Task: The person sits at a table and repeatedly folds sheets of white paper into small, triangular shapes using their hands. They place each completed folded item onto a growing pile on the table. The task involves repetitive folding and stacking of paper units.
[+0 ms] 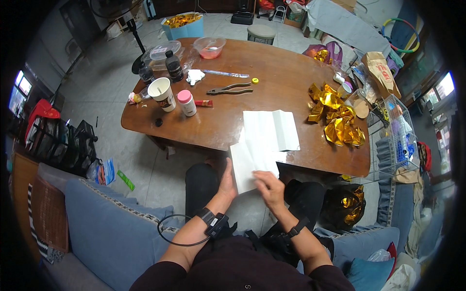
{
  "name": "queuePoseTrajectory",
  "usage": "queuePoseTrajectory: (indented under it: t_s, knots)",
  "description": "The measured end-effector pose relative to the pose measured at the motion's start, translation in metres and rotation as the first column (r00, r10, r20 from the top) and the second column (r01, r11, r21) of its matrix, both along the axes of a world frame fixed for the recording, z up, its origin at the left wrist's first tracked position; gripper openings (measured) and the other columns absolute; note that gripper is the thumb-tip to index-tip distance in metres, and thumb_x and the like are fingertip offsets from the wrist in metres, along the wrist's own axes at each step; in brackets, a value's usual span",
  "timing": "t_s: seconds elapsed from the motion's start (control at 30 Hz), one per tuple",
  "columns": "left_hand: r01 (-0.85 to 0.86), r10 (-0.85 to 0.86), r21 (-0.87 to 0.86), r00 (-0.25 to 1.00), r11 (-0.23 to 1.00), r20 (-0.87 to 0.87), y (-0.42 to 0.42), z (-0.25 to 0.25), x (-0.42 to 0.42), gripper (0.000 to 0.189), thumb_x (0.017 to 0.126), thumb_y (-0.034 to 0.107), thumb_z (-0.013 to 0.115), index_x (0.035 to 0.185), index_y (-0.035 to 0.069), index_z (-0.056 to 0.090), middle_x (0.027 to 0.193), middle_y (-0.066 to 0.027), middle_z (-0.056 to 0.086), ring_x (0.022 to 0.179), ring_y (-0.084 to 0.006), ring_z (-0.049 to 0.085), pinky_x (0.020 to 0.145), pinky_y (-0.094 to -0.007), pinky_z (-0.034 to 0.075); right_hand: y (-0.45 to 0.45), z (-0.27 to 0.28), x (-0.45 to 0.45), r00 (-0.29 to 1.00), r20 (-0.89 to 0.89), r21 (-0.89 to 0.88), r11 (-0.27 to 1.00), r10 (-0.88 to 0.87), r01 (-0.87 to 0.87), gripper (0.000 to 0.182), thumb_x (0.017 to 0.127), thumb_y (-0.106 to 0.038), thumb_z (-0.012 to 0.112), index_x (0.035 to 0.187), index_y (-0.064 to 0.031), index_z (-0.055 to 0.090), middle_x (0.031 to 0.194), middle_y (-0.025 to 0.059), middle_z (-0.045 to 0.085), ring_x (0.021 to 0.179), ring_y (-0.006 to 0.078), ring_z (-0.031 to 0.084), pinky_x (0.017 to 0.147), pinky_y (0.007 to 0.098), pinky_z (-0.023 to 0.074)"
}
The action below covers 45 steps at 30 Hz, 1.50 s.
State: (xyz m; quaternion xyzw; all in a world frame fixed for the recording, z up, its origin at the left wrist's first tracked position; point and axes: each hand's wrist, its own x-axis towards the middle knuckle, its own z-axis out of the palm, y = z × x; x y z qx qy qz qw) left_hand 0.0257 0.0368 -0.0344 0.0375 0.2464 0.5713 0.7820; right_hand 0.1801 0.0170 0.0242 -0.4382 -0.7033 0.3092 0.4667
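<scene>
A folded white paper sheet (243, 169) is held tilted above my lap, close to the table's near edge. My left hand (227, 184) grips its left side, with the thumb up along the edge and the other fingers hidden behind. Bent fingertips of my right hand (270, 188) lie against the lower right of this sheet; whether they pinch it is hard to see. Just beyond, more creased white paper (270, 127) lies on the brown wooden table (218, 127), partly covered by the held sheet.
Crumpled gold foil (333, 112) lies on the table's right. Combination pliers (230, 89), a pink-capped bottle (187, 103), a paper cup (162, 95), dark bottles (174, 66) and a plastic bowl (209, 48) stand or lie farther left. A wire rack (393, 134) adjoins the right side.
</scene>
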Motion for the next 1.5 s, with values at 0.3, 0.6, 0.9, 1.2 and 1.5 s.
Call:
queuePoseTrajectory:
  t_s: [0.3, 0.6, 0.9, 1.2, 1.5]
  knots:
    - [0.018, -0.021, -0.018, 0.974, 1.000, -0.225, -0.008, -0.023, -0.012, 0.038, 0.089, 0.027, 0.062, 0.117, 0.003, 0.054, 0.110, -0.0082, 0.062, 0.097, -0.0180, 0.061, 0.086, -0.0350, 0.050, 0.028, -0.065, 0.057, 0.993, -0.088, -0.774, 0.633, -0.083, -0.016, 0.034, 0.088, -0.027, 0.062, 0.101, 0.0043, 0.062, 0.089, 0.0078, 0.066, 0.081, 0.0157, 0.060, 0.073, 0.0266, 0.0472]
    - [-0.031, 0.028, 0.015, 0.482, 0.999, -0.876, -0.019, -0.012, -0.009, 0.020, 0.079, 0.001, 0.069, 0.099, -0.001, 0.063, 0.089, -0.0045, 0.067, 0.075, -0.0091, 0.060, 0.069, -0.0230, 0.049, 0.008, -0.044, 0.024, 0.988, -0.095, -0.731, 0.683, -0.119, 0.011, 0.035, 0.078, -0.021, 0.071, 0.101, 0.0050, 0.065, 0.088, 0.0116, 0.068, 0.076, 0.0161, 0.065, 0.068, 0.0278, 0.0511]
    - [0.130, 0.000, 0.087, 0.557, 0.988, -0.830, -0.022, -0.017, -0.001, 0.048, 0.072, 0.000, 0.073, 0.118, 0.001, 0.058, 0.107, -0.0061, 0.066, 0.094, -0.0131, 0.061, 0.082, -0.0261, 0.047, -0.001, -0.049, 0.023, 0.959, -0.145, -0.695, 0.715, -0.244, 0.077, 0.036, 0.078, -0.022, 0.070, 0.103, 0.0035, 0.064, 0.089, 0.0114, 0.069, 0.076, 0.0144, 0.064, 0.069, 0.0282, 0.0508]
    - [0.088, 0.066, 0.144, 0.582, 0.986, -0.810, -0.022, -0.015, 0.005, 0.032, 0.089, 0.012, 0.062, 0.118, -0.001, 0.056, 0.103, -0.0035, 0.064, 0.088, -0.0099, 0.060, 0.078, -0.0229, 0.048, -0.008, -0.045, 0.022, 0.952, -0.232, -0.711, 0.703, -0.200, -0.025, 0.034, 0.082, -0.022, 0.068, 0.103, 0.0048, 0.063, 0.088, 0.0095, 0.067, 0.074, 0.0145, 0.063, 0.068, 0.0272, 0.0502]
    - [0.115, -0.109, -0.014, 0.889, 0.993, -0.445, -0.027, 0.005, 0.003, 0.039, 0.094, 0.037, 0.052, 0.107, 0.001, 0.059, 0.093, -0.0028, 0.063, 0.081, -0.0101, 0.061, 0.072, -0.0236, 0.051, -0.006, -0.046, 0.020, 0.790, -0.531, -0.785, 0.530, -0.306, -0.322, 0.041, 0.081, -0.016, 0.072, 0.112, 0.0053, 0.056, 0.102, 0.0115, 0.063, 0.089, 0.0186, 0.061, 0.080, 0.0321, 0.0493]
